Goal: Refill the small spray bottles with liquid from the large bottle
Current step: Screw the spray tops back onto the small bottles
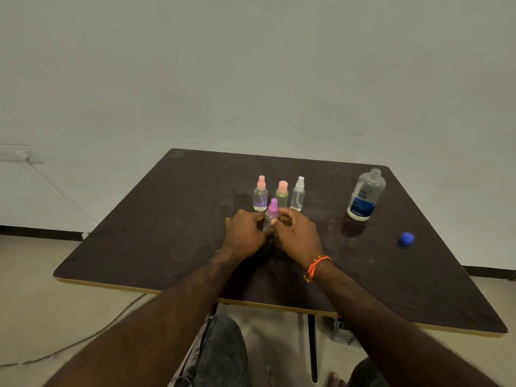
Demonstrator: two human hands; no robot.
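Both hands, left hand [245,233] and right hand [297,232], grip the purple-capped spray bottle [271,213] between them on the bench [167,233]. Well right stands the uncapped large bottle [365,195]; three small spray bottles [282,194] just behind; blue cap [406,239] far right.

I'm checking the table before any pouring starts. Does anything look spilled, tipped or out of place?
Nothing looks spilled or tipped. The large bottle stands upright with its neck open, and its blue cap lies apart on the table, nearer the person. Both hands, left and right, hold the purple-topped spray bottle.
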